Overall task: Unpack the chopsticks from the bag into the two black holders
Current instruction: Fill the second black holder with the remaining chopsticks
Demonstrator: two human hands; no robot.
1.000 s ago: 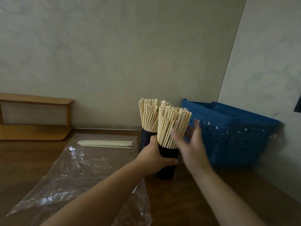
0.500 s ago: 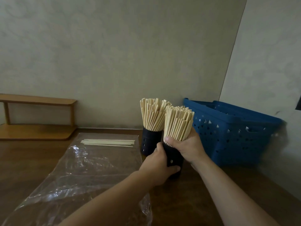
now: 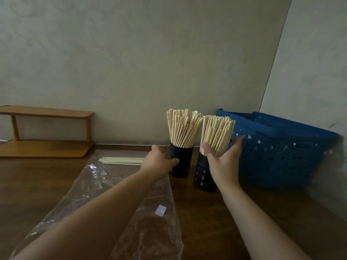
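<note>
Two black perforated holders stand side by side on the brown table, both packed with pale wooden chopsticks. My left hand wraps the left holder from its left side, thumb across the front. My right hand cradles the chopstick bundle of the right holder. The thumb lies on the bundle's front and the straight fingers run along its right side. A few loose chopsticks lie on the far end of the flattened clear plastic bag.
A blue perforated plastic basket stands right of the holders against the corner wall. A low wooden shelf sits at the back left. The dark wooden table reaches the wall behind.
My left hand let go of the right holder and moved to the left one. My right hand loosened its grip on the right bundle, its fingers now straight.
</note>
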